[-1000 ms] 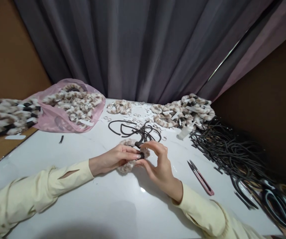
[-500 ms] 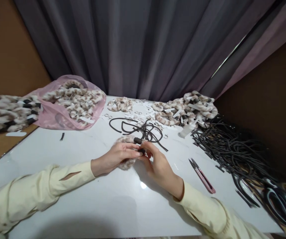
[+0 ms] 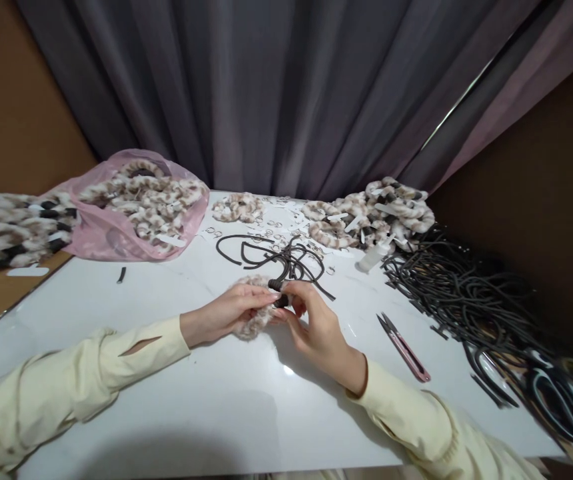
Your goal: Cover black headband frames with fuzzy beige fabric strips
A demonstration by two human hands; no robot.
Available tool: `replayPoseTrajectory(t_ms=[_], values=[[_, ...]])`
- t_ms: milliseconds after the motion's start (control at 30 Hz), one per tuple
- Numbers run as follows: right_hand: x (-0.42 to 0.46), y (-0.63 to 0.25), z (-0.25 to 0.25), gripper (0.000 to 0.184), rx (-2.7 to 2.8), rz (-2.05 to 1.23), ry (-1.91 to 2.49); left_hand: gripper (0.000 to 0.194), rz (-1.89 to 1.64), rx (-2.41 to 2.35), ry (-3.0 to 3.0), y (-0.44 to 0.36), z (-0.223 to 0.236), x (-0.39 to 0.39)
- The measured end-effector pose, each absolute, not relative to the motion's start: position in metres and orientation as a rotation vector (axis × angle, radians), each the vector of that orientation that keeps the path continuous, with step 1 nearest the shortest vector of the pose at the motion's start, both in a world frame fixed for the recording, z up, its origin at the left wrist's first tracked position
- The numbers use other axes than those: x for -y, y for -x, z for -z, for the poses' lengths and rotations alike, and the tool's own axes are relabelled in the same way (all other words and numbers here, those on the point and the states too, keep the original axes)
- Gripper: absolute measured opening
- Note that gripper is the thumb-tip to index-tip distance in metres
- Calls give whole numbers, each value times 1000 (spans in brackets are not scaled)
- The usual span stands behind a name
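Between my two hands is a fluffy brown-and-white ring (image 3: 254, 325) with a dark coiled cord section (image 3: 275, 285) on its right side. My left hand (image 3: 234, 307) grips the ring from the left, thumb and fingers closed near the dark part. From the right, my right hand (image 3: 314, 327) pinches at the same dark section; its fingertips partly hide what they hold. Just behind the hands lie loose dark cords (image 3: 291, 257) in a tangle on the white table (image 3: 176, 413).
Pink thread snips (image 3: 404, 347) lie right of my hands. A large heap of dark cords (image 3: 456, 293) covers the right edge, with scissors (image 3: 556, 403) in front. Behind are a pink bag (image 3: 191, 223) of fluffy rings, small metal rings (image 3: 276, 225), a small bottle (image 3: 374, 255) and more fluffy rings (image 3: 396, 207).
Both hands stay in nearly the same place on the fluffy ring. My left thumb has shifted slightly up at the dark section. The whole view has moved a little.
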State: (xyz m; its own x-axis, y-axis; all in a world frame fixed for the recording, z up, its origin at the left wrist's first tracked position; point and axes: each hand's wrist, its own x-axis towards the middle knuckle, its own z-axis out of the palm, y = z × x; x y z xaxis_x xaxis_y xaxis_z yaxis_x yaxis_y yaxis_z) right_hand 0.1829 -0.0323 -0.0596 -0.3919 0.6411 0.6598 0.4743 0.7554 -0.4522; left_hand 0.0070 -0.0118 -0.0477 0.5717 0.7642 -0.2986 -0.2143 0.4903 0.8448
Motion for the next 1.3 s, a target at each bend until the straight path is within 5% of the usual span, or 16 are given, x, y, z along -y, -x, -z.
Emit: replayPoseTrajectory(t_ms=[1300], values=[[29, -184, 65, 34, 2064, -218, 768, 8, -774, -730, -666, -9, 55, 5]])
